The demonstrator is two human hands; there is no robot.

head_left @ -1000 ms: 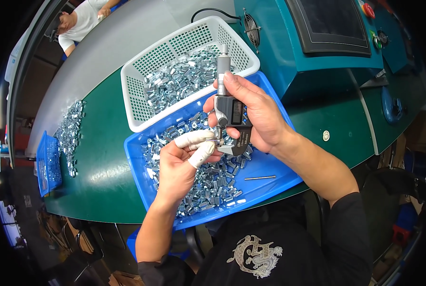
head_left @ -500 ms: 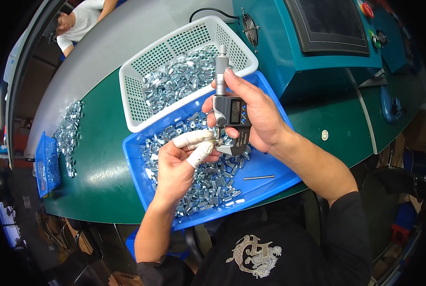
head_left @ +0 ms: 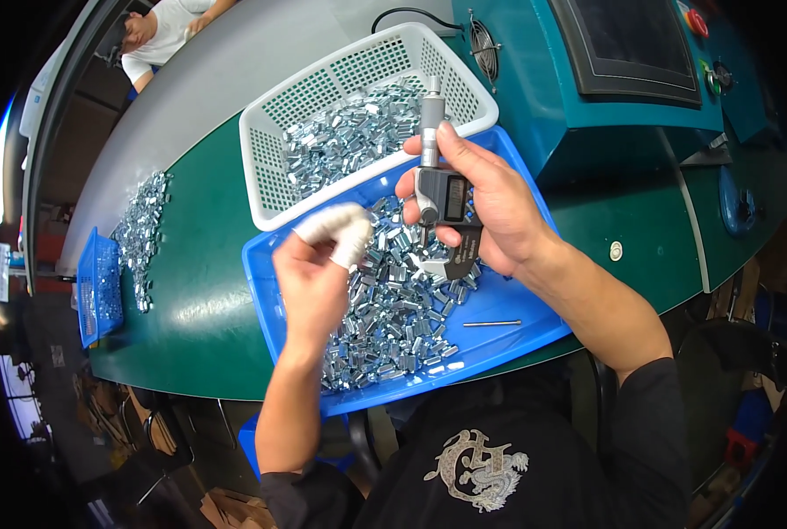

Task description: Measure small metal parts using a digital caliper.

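My right hand [head_left: 510, 207] is wrapped round a digital micrometer [head_left: 446, 198], held upright above a blue tray [head_left: 267, 310]. Nothing shows in the micrometer's jaw. To its left is my left hand [head_left: 314, 278], slightly blurred, its thumb and forefinger in white finger covers and pressed together. What lies in that pinch, if anything, I cannot make out. Under both hands, many small shiny metal hex pieces [head_left: 402, 322] fill much of the tray. A thin metal rod [head_left: 492, 324] lies on the tray's bare blue floor at the right.
A white perforated basket [head_left: 251, 163] of similar pieces rests against the tray's far side. At left, a loose pile [head_left: 142, 234] lies by a small blue basket [head_left: 85, 295]. A teal machine [head_left: 534, 97] stands at back right, a small pale ring [head_left: 616, 251] before it. Another person [head_left: 160, 40] sits far left.
My left hand has drawn away from the micrometer's jaw, moving left and up. My right hand still holds the micrometer. The whole view has shifted slightly.
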